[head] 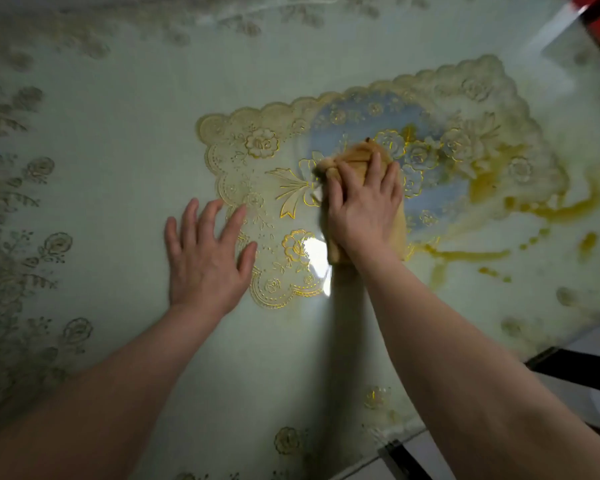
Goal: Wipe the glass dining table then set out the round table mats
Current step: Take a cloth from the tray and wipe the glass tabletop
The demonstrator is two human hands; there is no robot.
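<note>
Lying under the camera: a glass desk [118,140] over a pale floral covering, with one scalloped, gold-trimmed table mat [257,161] on it as the landmark, its middle a blue oval.

Resting at the mat's left edge: the left hand [207,258], flat and released, fingers straight and spread, grasping nothing, with the index fingertip and thumb overlapping the mat's lace border and the other fingers on the bare glass just left of it.

Showing on the mat's near part, just right of that thumb: a bright glare of reflected light.

Pressing down on the mat's centre, right of the left hand: the right hand [362,209], palm flat on a crumpled yellow-orange cloth [352,157], fingers straight and laid over it rather than curled round it. Poking out beyond the fingertips and at both sides of the palm: bunched cloth, blurred at its left edge.

Spreading over the mat's right part and onto the glass right of it: yellow smears and drops [555,211], with one streak running along the mat's near-right edge.

Showing beyond the desk's right edge, well right of the mat: a red thing at the far corner, too cropped to tell, and dark frame bars over pale floor [568,370] at the near corner.
</note>
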